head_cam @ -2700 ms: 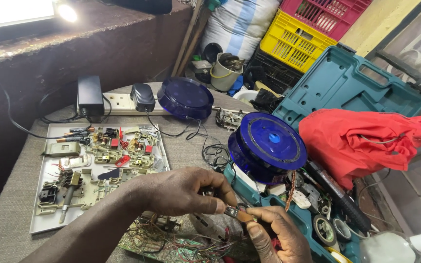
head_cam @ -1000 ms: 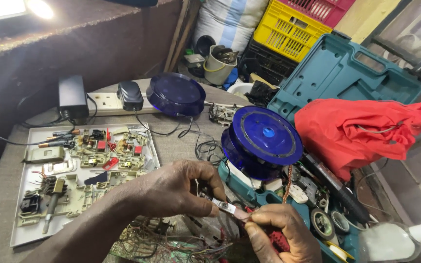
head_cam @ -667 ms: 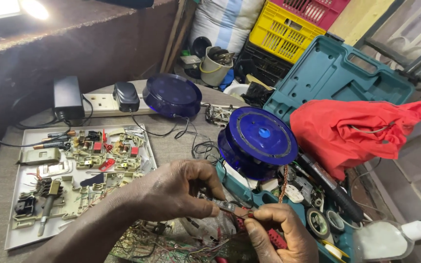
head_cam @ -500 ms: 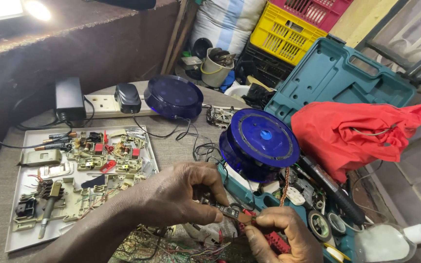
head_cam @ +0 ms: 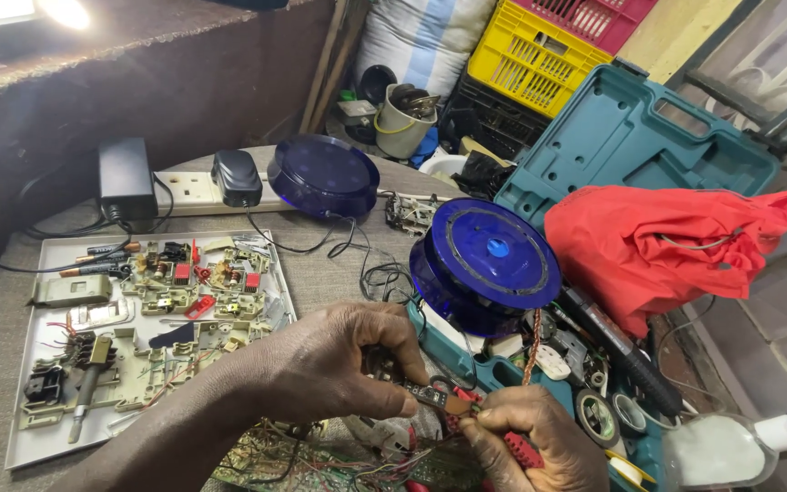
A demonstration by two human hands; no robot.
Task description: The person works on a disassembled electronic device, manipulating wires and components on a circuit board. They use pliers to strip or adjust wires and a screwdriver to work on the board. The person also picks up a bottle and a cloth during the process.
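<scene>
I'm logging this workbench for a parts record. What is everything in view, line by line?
tray of electrical parts: 1, white, left on the table
power strip: 1, white, back of the table, with two black adapters plugged in
round dome covers: 2, blue, one by the strip, one on the tool case
tool case: 1, teal, open, right
cloth: 1, red, lying on the case
crates: 2, yellow and pink, stacked behind
circuit board with thin wires: 1, green, under the hands
small component: 1, dark, pinched between both hands
left hand: 1, gripping the component
right hand: 1, holding a red-handled tool
</scene>
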